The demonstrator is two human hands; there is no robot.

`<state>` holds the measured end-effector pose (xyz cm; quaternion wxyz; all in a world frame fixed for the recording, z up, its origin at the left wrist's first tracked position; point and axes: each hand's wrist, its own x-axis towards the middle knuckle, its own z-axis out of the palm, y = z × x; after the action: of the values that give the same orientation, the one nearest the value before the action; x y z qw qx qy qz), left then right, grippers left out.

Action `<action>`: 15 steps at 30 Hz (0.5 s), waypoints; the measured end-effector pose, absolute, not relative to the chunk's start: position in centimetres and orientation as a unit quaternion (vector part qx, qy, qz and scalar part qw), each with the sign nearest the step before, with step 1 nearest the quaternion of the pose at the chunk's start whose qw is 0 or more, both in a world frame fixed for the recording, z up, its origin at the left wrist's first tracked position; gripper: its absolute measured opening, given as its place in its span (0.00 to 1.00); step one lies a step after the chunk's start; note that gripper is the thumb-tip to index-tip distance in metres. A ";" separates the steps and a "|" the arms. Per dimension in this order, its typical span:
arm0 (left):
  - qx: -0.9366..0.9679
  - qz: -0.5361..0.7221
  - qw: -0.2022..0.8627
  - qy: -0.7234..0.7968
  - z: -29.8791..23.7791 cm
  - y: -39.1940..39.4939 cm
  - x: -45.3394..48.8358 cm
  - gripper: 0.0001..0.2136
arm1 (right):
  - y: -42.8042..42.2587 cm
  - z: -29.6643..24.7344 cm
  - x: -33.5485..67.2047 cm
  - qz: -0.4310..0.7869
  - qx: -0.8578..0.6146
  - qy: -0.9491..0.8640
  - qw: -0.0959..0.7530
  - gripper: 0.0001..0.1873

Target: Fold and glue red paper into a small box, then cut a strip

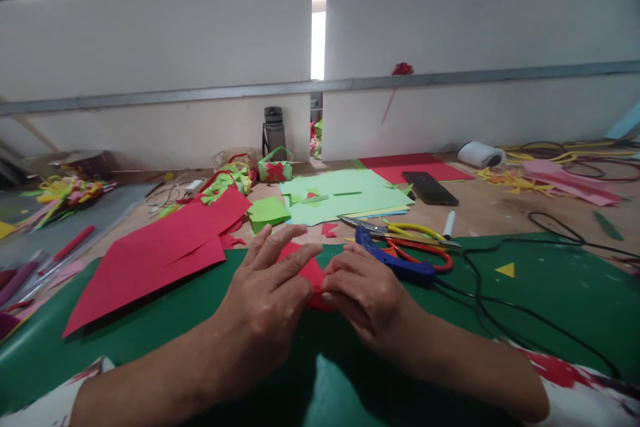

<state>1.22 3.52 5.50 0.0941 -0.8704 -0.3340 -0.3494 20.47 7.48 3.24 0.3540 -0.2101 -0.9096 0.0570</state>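
Observation:
A small piece of red paper (314,273), seemingly folded, is between my two hands above the green mat (200,327). My left hand (270,293) grips its left side with thumb and index finger, the other fingers stretched out. My right hand (367,293) pinches the right edge, fingers curled in. Parts of the paper are hidden behind my fingers. Just beyond my right hand lies a blue hot glue gun (395,260), with red-handled scissors (435,253) and yellow-handled scissors (415,230) behind it.
Large red sheets (150,253) lie at left. Light green sheets (345,197), a phone (430,188) and a small green paper basket (275,170) sit farther back. A bottle (273,130) stands against the white partition (165,80). A black cord (480,293) crosses the mat at right.

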 end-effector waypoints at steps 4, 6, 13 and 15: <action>-0.871 -0.347 0.095 -0.336 5.4 3.3 1.5 0.12 | 7.2 3.2 20.2 0.013 -0.211 -0.915 0.344 0.11; -0.867 -0.351 0.095 -0.340 5.3 3.3 1.6 0.12 | 7.1 3.2 20.2 -0.004 -0.213 -0.915 0.343 0.12; -0.864 -0.354 0.094 -0.346 5.1 3.2 1.4 0.12 | 6.9 3.1 20.5 -0.012 -0.228 -0.916 0.329 0.12; -0.863 -0.359 0.092 -0.344 5.1 3.2 1.3 0.12 | 6.9 3.2 20.5 -0.019 -0.228 -0.919 0.322 0.12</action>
<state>1.26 3.15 5.09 0.0924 -0.8628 -0.3440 -0.3588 20.50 6.92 3.17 0.3224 -0.2277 -0.9186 -0.0193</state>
